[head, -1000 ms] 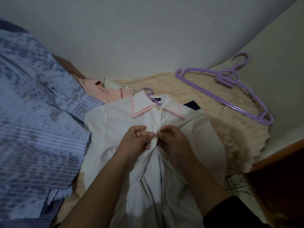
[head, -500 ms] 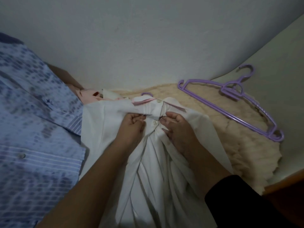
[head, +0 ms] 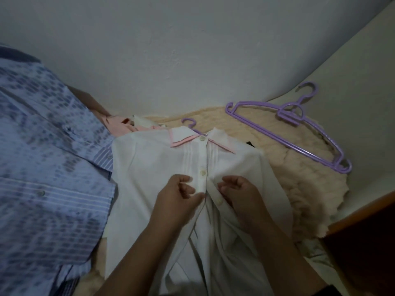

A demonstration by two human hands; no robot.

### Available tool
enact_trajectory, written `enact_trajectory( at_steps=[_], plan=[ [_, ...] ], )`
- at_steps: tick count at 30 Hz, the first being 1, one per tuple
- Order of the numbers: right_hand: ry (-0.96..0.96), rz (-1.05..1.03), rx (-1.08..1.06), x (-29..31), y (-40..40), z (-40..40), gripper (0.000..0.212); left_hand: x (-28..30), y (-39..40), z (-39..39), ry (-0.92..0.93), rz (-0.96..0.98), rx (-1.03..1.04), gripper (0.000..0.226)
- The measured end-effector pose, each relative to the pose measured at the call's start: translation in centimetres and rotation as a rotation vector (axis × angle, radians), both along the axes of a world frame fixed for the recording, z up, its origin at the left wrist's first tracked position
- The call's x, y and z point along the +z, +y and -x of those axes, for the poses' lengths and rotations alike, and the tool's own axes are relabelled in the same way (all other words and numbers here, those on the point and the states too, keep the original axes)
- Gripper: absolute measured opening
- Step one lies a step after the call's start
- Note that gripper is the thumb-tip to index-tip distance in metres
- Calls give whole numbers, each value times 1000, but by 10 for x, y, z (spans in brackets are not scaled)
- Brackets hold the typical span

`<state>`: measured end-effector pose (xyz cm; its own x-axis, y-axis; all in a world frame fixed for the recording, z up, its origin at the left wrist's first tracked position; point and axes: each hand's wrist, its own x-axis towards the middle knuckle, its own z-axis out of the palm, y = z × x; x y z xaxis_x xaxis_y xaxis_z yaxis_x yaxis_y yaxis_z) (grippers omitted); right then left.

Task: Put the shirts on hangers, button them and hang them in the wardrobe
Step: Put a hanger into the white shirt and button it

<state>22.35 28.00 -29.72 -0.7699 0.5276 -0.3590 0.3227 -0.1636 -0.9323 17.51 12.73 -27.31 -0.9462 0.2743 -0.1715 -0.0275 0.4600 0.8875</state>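
Currently white shirt [head: 149, 167] lies flat on the bed [head: 299, 189] w/ hanger hook [head: 189, 123] out past collar, left hand [head: 177, 201] + right hand [head: 241, 193] each pinching a placket edge just below 2nd button [head: 202, 172], prob aligning 3rd.
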Motion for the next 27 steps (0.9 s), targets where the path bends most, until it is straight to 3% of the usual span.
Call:
enact_trajectory(
  at_steps=[5, 9, 13, 19, 23, 27],
  plan=[
    [-51, -185, 41, 11, -15, -35, 22, -9, 1, -26, 48, 138, -126, 51],
    [-88, -249, 66, 11, -29, -45, 23, -17, 0, -39, 75, 160, -71, 42],
    [-75, -175, -22, 8, -45, -44, 23, -15, -8, -46, -5, 33, 110, 35],
    [-10, -42, -147, 6, -63, -46, 20, -14, -16, -52, -377, -367, 291, 42],
    [-8, 24, -193, 6, -65, -45, 17, -14, -12, -53, -437, -433, 280, 42],
    [-3, 34, -233, 5, -65, -44, 14, -14, -10, -54, -388, -376, 248, 42]
  ],
)
